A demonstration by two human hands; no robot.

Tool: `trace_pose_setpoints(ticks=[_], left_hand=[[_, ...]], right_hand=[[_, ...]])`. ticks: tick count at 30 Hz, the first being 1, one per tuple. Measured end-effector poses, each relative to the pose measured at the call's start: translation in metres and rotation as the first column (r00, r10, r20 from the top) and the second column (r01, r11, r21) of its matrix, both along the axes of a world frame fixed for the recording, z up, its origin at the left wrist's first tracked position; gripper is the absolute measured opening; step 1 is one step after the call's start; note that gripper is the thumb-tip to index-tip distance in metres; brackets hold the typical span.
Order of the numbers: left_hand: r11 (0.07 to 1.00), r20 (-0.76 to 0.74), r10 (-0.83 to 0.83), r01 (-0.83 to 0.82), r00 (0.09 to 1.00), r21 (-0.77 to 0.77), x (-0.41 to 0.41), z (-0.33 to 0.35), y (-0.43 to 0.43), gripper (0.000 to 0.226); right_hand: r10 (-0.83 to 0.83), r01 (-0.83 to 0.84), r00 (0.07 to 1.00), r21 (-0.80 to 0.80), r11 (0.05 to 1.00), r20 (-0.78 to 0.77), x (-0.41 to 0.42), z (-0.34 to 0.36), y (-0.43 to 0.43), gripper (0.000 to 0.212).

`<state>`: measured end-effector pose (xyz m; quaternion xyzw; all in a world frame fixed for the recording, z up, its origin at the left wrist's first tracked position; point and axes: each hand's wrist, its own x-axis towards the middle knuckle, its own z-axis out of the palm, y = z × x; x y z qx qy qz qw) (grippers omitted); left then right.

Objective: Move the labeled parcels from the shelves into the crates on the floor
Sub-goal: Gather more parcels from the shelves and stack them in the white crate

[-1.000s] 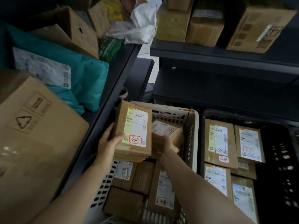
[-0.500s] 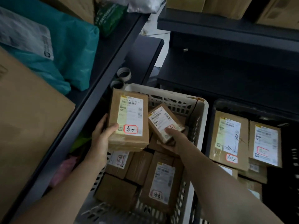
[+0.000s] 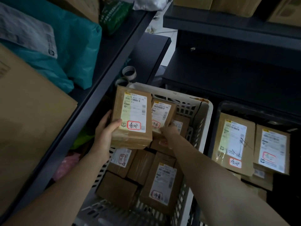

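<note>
Two parcels were up over the white crate [image 3: 210, 108]! The left hand [image 3: 105, 132] gripped the bigger parcel [image 3: 132, 116], thumb on its label, above the crate's far left corner. The right hand [image 3: 167, 131] pinched the near edge of a smaller parcel [image 3: 162, 116], tilted just beside it. Sorting step, by the look. Both were boxy brown cardboard, taped, with white labels and red-ringed writing. The bigger one's mark seemed to match a parcel in the black crate [image 3: 236, 104], so a carry rightward looked due.

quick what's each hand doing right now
Left hand: holding the larger parcel, thumb on its front.
Right hand: gripping the smaller parcel by its near end.
</note>
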<state>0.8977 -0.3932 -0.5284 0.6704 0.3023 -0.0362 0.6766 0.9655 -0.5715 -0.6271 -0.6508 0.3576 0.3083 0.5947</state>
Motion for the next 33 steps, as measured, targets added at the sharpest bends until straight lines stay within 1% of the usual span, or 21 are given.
trace_pose_setpoints(ticks=[2, 4, 5, 6, 7, 8, 9, 10, 12, 13, 14, 16, 18, 19, 21, 23, 25, 29, 31, 33], left_hand=[[1.000, -0.008, -0.007, 0.007, 1.000, 0.004, 0.000, 0.001, 0.002, 0.058], [1.000, -0.009, -0.027, 0.027, 1.000, 0.012, -0.001, 0.004, 0.001, 0.057], [0.999, -0.007, -0.038, 0.038, 0.999, 0.014, -0.002, 0.007, 0.000, 0.056], [0.999, -0.003, -0.051, 0.051, 0.999, 0.011, -0.004, 0.010, -0.002, 0.055], [0.998, 0.005, -0.066, 0.066, 0.998, 0.001, -0.005, 0.014, -0.005, 0.052], [0.996, 0.015, -0.085, 0.086, 0.996, -0.014, -0.007, 0.018, -0.008, 0.050], [0.994, 0.027, -0.107, 0.108, 0.994, -0.032, -0.009, 0.022, -0.013, 0.047], [0.991, 0.039, -0.126, 0.128, 0.991, -0.047, -0.011, 0.027, -0.018, 0.045], [0.983, 0.072, -0.152, 0.158, 0.986, -0.090, -0.015, 0.037, -0.028, 0.040], [0.977, 0.090, -0.168, 0.178, 0.982, -0.114, -0.017, 0.043, -0.034, 0.040], [0.970, 0.105, -0.191, 0.204, 0.976, -0.135, -0.019, 0.047, -0.041, 0.042], [0.953, 0.120, -0.249, 0.265, 0.961, -0.148, -0.022, 0.054, -0.055, 0.044], [0.929, 0.116, -0.338, 0.351, 0.934, -0.119, -0.025, 0.058, -0.073, 0.039], [0.908, 0.114, -0.397, 0.408, 0.911, -0.093, -0.028, 0.060, -0.084, 0.037], [0.855, 0.097, -0.512, 0.517, 0.854, -0.035, -0.033, 0.063, -0.109, 0.041], [0.799, 0.076, -0.600, 0.601, 0.797, 0.009, -0.040, 0.067, -0.137, 0.050], [0.740, 0.067, -0.672, 0.670, 0.737, 0.051, -0.046, 0.068, -0.167, 0.051], [0.585, 0.000, -0.808, 0.802, 0.589, 0.121, -0.066, 0.073, -0.231, 0.035], [0.533, -0.028, -0.841, 0.836, 0.540, 0.131, -0.076, 0.073, -0.265, 0.030], [0.488, -0.036, -0.866, 0.859, 0.499, 0.156, -0.084, 0.074, -0.300, 0.027]], right_hand=[[0.138, -0.135, 0.990, -0.088, 0.987, 0.033, 0.002, 0.002, -0.006, 0.049], [0.259, -0.236, 0.962, -0.218, 0.947, 0.082, 0.000, 0.009, -0.012, 0.040], [0.268, -0.229, 0.955, -0.255, 0.939, 0.130, -0.002, 0.014, -0.015, 0.036], [0.246, -0.193, 0.949, -0.254, 0.948, 0.196, -0.006, 0.021, -0.017, 0.034], [0.202, -0.151, 0.945, -0.205, 0.967, 0.258, -0.010, 0.031, -0.019, 0.037], [0.144, -0.115, 0.944, -0.114, 0.987, 0.297, -0.015, 0.040, -0.021, 0.043], [0.109, -0.113, 0.948, -0.004, 0.994, 0.299, -0.021, 0.051, -0.023, 0.051], [0.107, -0.143, 0.957, 0.115, 0.983, 0.269, -0.028, 0.062, -0.025, 0.064], [0.136, -0.188, 0.976, 0.341, 0.921, 0.170, -0.042, 0.082, -0.033, 0.094], [0.127, -0.182, 0.980, 0.423, 0.888, 0.154, -0.049, 0.090, -0.039, 0.098], [0.117, -0.183, 0.979, 0.469, 0.864, 0.166, -0.056, 0.097, -0.046, 0.094], [0.092, -0.184, 0.973, 0.476, 0.860, 0.210, -0.071, 0.111, -0.063, 0.084], [0.040, -0.135, 0.973, 0.420, 0.898, 0.228, -0.087, 0.122, -0.083, 0.084], [0.005, -0.099, 0.971, 0.383, 0.919, 0.240, -0.096, 0.127, -0.095, 0.079], [-0.079, -0.013, 0.959, 0.322, 0.947, 0.272, -0.116, 0.137, -0.122, 0.058], [-0.151, 0.073, 0.948, 0.271, 0.960, 0.281, -0.138, 0.143, -0.155, 0.046], [-0.220, 0.158, 0.939, 0.236, 0.959, 0.266, -0.162, 0.148, -0.188, 0.043], [-0.362, 0.317, 0.901, 0.206, 0.926, 0.240, -0.207, 0.155, -0.255, 0.039], [-0.406, 0.372, 0.881, 0.177, 0.911, 0.242, -0.226, 0.162, -0.288, 0.035], [-0.459, 0.425, 0.855, 0.182, 0.887, 0.241, -0.240, 0.164, -0.322, 0.032]])
